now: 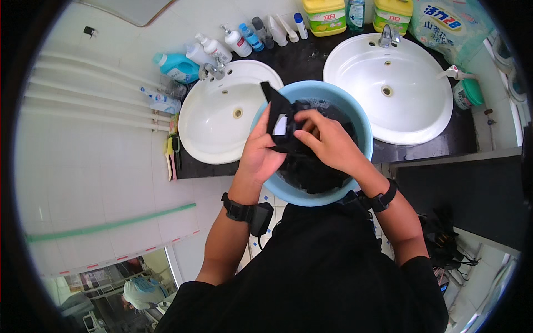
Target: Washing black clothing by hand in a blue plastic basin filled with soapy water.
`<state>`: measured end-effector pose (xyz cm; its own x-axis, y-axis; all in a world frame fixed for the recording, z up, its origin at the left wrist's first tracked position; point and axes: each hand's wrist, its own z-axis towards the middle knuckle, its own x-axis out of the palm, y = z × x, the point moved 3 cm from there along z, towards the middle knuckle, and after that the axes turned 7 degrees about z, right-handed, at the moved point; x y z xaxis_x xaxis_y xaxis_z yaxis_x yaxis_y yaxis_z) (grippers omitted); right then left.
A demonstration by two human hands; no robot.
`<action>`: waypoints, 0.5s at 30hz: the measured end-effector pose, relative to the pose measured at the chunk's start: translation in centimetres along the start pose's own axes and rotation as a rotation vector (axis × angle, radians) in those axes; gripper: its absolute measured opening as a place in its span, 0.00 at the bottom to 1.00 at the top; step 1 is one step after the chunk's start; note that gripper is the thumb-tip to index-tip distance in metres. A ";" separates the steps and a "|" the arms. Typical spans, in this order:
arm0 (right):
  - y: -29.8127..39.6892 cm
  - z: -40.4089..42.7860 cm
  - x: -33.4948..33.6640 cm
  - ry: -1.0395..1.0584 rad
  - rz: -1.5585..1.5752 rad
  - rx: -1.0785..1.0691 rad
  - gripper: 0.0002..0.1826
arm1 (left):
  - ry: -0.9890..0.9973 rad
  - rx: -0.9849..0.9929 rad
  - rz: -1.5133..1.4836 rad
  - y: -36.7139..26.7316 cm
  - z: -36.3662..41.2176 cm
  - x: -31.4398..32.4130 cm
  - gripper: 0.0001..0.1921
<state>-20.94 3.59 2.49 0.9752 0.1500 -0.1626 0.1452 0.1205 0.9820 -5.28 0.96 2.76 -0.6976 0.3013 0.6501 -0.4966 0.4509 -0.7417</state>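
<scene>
A light blue plastic basin (365, 125) stands between two washbasins, holding water with some foam and dark wet cloth (316, 172). Above its left side my left hand (262, 145) holds up a black garment (277, 98) with a white label (280, 125) on it. My right hand (327, 137) is over the basin at the garment's right side, thumb and fingers bent at the cloth. Whether those fingers pinch the fabric is hard to tell. Both wrists wear black straps.
White oval washbasins stand left (208, 125) and right (410, 120) on a black countertop (306, 62). Bottles, including a blue detergent bottle (179, 68), and yellow jugs (327, 18) line the wall. Brushes (171, 160) hang at the left edge. A person (145, 291) is visible at lower left.
</scene>
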 end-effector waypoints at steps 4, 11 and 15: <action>1.0 0.2 0.5 -0.132 0.131 -0.013 0.16 | 0.057 0.008 0.116 0.0 0.1 2.1 0.47; 1.9 -0.4 -0.2 -0.258 -0.105 -0.099 0.14 | 0.030 0.028 0.378 1.0 0.0 3.2 0.49; -1.5 -0.9 -1.9 -0.183 0.580 0.214 0.10 | 0.069 0.069 0.169 0.0 0.2 3.1 0.49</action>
<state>-23.19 4.01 1.25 0.9154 -0.0399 0.4006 -0.4022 -0.1311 0.9061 -7.60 1.72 4.74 -0.7382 0.4256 0.5234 -0.4112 0.3312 -0.8492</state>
